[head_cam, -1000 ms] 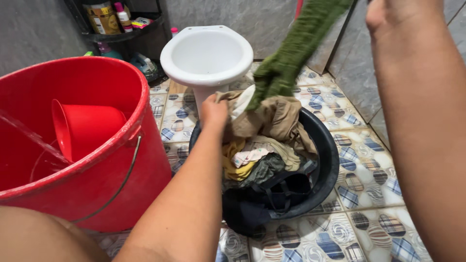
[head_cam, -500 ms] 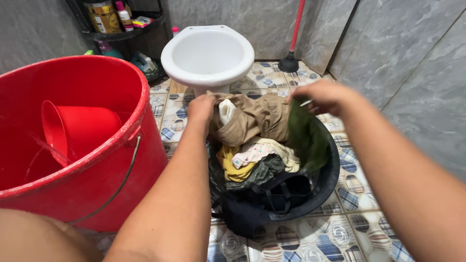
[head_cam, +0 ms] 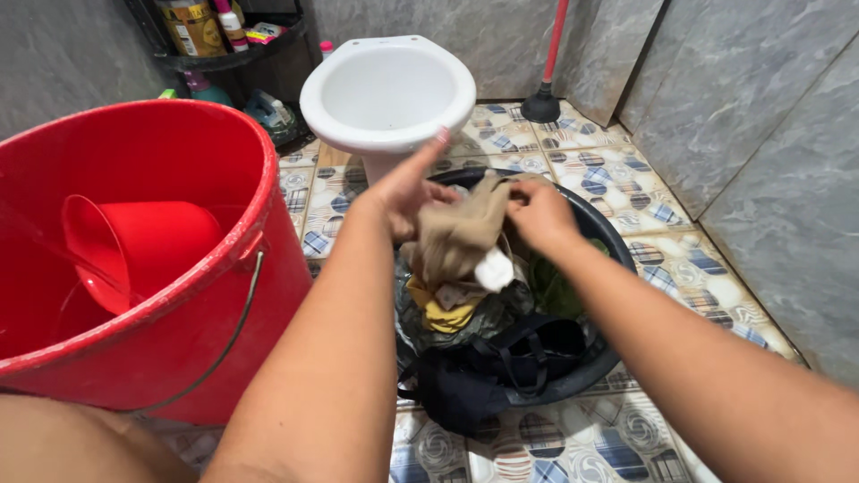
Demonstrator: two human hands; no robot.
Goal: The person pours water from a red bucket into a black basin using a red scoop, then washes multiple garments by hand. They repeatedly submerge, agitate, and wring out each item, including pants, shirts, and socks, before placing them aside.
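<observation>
Head view: my left hand (head_cam: 407,188) and right hand (head_cam: 540,215) both pinch the tan trousers (head_cam: 456,237) above the black basin (head_cam: 595,367); most clothes (head_cam: 465,313) remain inside, red bucket (head_cam: 179,268) holds none

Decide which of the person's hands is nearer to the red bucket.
Left. The left hand grips the tan garment just right of the red bucket; the right hand holds it farther right.

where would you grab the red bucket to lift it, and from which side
Probably by the wire bail handle, coming from the side facing the black basin. The handle hangs slack down the outer wall of the red bucket, pivoted just under the rim, so it is exposed there. A red scoop sits inside, so lift it level.
</observation>
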